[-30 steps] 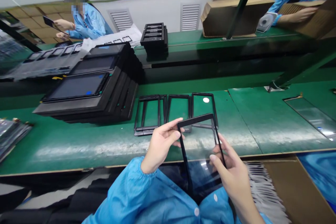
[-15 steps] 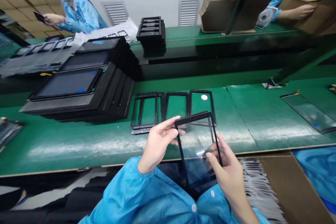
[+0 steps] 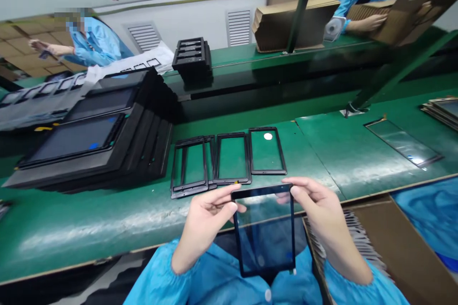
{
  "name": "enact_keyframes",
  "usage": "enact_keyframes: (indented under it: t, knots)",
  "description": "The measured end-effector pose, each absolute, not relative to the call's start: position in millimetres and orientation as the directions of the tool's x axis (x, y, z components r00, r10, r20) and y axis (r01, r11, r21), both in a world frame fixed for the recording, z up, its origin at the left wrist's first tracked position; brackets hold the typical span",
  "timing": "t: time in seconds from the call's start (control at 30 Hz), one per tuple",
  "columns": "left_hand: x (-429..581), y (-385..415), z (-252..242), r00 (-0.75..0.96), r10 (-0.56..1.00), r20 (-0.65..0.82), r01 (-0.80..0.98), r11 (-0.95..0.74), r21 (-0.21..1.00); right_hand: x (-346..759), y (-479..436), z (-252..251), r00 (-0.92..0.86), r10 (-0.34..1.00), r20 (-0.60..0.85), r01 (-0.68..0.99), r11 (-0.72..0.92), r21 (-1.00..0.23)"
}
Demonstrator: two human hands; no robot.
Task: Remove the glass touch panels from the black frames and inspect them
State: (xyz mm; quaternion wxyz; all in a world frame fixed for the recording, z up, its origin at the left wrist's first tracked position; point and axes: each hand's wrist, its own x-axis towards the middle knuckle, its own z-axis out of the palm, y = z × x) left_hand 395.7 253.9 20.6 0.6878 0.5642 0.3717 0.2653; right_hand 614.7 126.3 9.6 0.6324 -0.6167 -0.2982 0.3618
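I hold a clear touch screen panel (image 3: 265,236) with a black border upright above my lap, in front of the bench edge. My left hand (image 3: 205,221) pinches its upper left corner between thumb and fingers. At the upper right corner, my right hand (image 3: 320,207) grips it in the same way. A small yellowish tab shows at the panel's top edge. Just beyond my hands, several black rectangular frames lie on the green bench, among them a right-hand frame (image 3: 268,172) around a white round spot and a middle frame (image 3: 232,181).
A tall stack of black trays (image 3: 143,152) with screens on top stands at the left. Another glass panel (image 3: 402,143) lies at the right, near a stack of panels (image 3: 442,109). Behind are small black trays (image 3: 193,59), cardboard (image 3: 295,26) and two people in blue.
The panel has come down and turned more square to me. My right hand has shifted from its lower right side to the upper right corner. The camera view has swung slightly right.
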Motion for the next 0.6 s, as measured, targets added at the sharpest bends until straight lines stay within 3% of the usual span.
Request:
enact_keyframes:
  t: [0.33,0.43,0.5,0.6]
  knots:
    - [388.3,256.6,5.0,0.58,0.789,-0.2,0.135,0.149,0.98,603.5,127.1,10.1,0.65,0.76,-0.022,-0.104,0.06,-0.993]
    - [391.0,255.8,12.8,0.649,0.758,-0.069,0.235,-0.113,0.966,598.1,126.7,7.1,0.623,0.782,-0.027,-0.086,0.034,-0.996]
    - [397.2,253.7,21.4,0.742,0.671,0.017,0.293,-0.347,0.891,592.0,129.2,4.0,0.551,0.832,-0.065,-0.104,-0.008,-0.995]
    - [408.4,250.6,29.4,0.856,0.512,-0.072,0.33,-0.433,0.839,587.9,134.3,-0.6,0.395,0.906,-0.153,-0.212,-0.073,-0.975]
